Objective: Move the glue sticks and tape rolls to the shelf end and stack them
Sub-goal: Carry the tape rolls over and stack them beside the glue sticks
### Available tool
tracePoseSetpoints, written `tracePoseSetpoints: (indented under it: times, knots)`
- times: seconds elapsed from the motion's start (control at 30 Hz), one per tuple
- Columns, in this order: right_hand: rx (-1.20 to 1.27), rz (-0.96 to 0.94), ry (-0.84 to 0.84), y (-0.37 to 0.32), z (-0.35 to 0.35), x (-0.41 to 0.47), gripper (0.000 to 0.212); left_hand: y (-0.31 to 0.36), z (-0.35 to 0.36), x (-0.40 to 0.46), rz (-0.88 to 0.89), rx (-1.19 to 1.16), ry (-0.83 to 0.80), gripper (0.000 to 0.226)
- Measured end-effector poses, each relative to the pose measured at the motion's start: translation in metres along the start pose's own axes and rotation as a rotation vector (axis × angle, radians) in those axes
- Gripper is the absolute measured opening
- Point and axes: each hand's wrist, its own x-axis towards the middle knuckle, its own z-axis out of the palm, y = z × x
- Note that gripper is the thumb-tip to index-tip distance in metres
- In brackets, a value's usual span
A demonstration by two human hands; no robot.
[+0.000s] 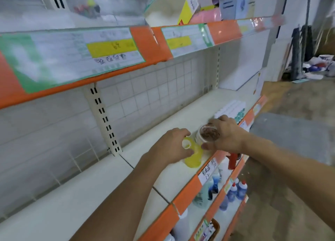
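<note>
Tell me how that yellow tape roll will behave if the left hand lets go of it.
The yellow tape roll looks tilted on its edge, so it would probably roll or flop flat. It seems light and stiff. The left hand grips it near the shelf front, so it might drop off.

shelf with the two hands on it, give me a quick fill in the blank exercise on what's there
1. The left hand grips a tape roll of ____ colour.
2. The right hand holds a roll with a ____ core.
3. The pack of glue sticks lies toward the shelf's ____ end, beyond the right hand.
4. The shelf has a front edge strip coloured ____.

Missing words: yellow; brown; far; orange
</note>
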Motion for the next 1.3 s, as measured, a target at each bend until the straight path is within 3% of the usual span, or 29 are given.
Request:
tracePoseSetpoints:
  times: [0.23, 0.57, 1.3]
  knots:
    - [-0.017, -0.184, -0.134, 0.031, -0.010, 0.054, 0.091, 0.026, 0.009, 0.030, -0.132, 0.041, -0.056, 0.062]
    - [0.025, -0.400, -0.294, 0.061, -0.004, 0.086, 0.104, 0.048, 0.017, 0.022, -0.396, 0.081, -0.062, 0.063]
    - [0.034, -0.432, -0.379, 0.068, 0.012, 0.095, 0.116, 0.067, 0.032, 0.017, -0.502, -0.038, -0.025, 0.072]
